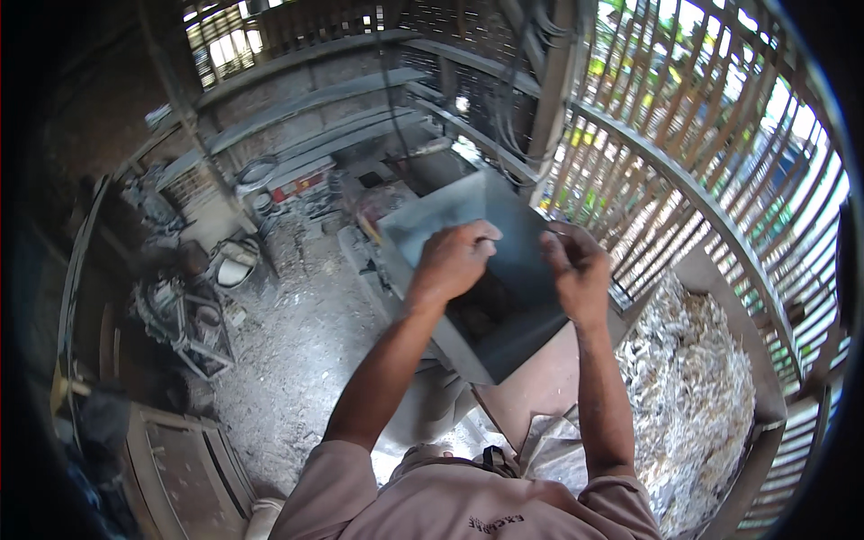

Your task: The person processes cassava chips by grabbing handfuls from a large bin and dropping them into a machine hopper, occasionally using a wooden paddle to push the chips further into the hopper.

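Both of my hands are raised over a grey sheet-metal hopper (423, 225) with sloping walls, dark at its bottom. My left hand (453, 261) is closed above the hopper's left part, fingers curled in toward the thumb. My right hand (580, 274) is closed too, with thumb and fingers pinched together near the hopper's right wall. A gap lies between the two hands. Whatever they hold, if anything, is too small or blurred to name. Neither hand appears to touch the metal.
A bin of pale, shredded flaky material (688, 378) stands at right beside a slatted bamboo wall (720, 153). At left are a bucket (236, 270) with white contents and a metal frame (205, 337). Pale dust covers the floor (301, 333). A wooden cabinet (184, 463) sits lower left.
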Demonstrator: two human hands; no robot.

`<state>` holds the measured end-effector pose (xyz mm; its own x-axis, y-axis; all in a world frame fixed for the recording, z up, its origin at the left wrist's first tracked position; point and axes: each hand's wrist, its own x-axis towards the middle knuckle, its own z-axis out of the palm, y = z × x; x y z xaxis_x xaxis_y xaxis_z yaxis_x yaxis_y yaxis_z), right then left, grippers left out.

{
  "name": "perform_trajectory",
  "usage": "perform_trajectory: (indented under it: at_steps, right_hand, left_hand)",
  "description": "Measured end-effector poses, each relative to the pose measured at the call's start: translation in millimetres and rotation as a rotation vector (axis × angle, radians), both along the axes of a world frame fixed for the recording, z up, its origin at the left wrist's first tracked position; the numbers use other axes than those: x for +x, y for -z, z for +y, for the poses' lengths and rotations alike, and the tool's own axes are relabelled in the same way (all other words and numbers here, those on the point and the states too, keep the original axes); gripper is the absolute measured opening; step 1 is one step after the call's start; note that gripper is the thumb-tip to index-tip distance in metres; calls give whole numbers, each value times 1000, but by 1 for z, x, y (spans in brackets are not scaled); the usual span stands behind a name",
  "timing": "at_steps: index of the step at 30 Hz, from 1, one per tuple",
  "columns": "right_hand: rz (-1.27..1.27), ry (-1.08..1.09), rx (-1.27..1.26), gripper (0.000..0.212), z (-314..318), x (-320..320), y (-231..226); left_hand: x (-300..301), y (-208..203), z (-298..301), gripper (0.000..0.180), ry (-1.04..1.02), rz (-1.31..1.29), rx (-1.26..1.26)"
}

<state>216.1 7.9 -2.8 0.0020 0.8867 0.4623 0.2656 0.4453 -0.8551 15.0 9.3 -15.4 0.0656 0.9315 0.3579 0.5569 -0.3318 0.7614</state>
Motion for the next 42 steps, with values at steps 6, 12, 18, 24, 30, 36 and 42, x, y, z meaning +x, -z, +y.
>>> perform_trajectory:
  at_steps: [6, 12, 18, 24, 30, 36, 42]
  right_hand:
    - [259, -4, 109, 23, 0, 11, -3]
    - [317, 223, 262, 32, -18, 40, 0]
    - [346, 519, 153, 38, -74, 120, 40]
    - [263, 710, 47, 42, -159, 212, 113]
    - [234, 1056, -93, 47, -238, 260, 130]
    - [76, 1142, -205, 50, -298, 318, 177]
    - [-248, 1429, -327, 42, -360, 338, 169]
  left_hand:
    - [17, -8, -15, 19, -81, 175, 127]
    - [49, -18, -42, 21, 6, 27, 262]
    - [111, -29, -93, 26, 253, -277, 467]
    - [185, 0, -157, 21, 686, -456, 378]
    - [236, 68, -167, 31, 672, -288, 131]
    - [281, 138, -170, 47, 634, -103, 141]
    - [312, 169, -172, 71, 687, 46, 28]
